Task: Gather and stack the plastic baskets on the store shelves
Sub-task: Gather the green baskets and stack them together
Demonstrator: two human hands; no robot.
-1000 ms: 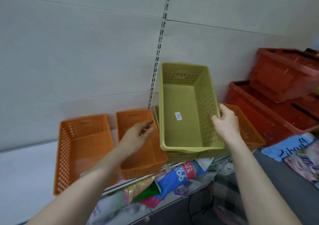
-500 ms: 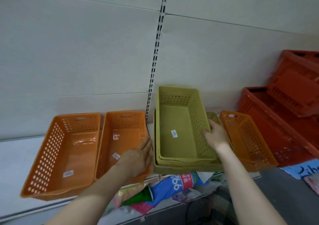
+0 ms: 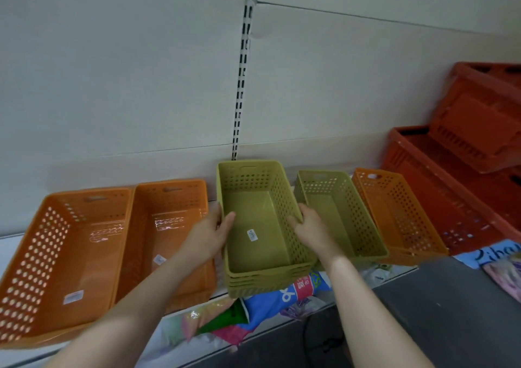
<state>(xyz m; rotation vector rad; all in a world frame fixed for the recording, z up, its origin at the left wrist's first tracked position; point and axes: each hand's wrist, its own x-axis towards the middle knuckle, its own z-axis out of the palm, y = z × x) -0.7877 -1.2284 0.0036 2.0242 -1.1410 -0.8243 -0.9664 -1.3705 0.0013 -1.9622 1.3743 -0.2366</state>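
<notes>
Four or so olive-green baskets (image 3: 262,238) sit nested in one stack at the shelf's front edge, judging by the rims showing at the near end. Left hand (image 3: 210,233) clasps the stack's left wall, thumb hooked over the rim inside, fingers outside; right hand (image 3: 310,226) grips the right wall the same way. So the green pile looks mostly built, not finished.

Left to do, as I read it: one smaller green basket (image 3: 338,212) stands loose just right of the stack, a small orange basket (image 3: 394,212) touching its far side, and two big orange baskets (image 3: 93,246) side by side on the left, unstacked. Dark red crates (image 3: 462,170) at far right are piled roughly, top one tilted.

Surface is a white store shelf (image 3: 8,250) w/ pale back panels and a slotted upright (image 3: 242,85); packaged goods (image 3: 270,297) lie on the tier below, the floor beside them grey.
</notes>
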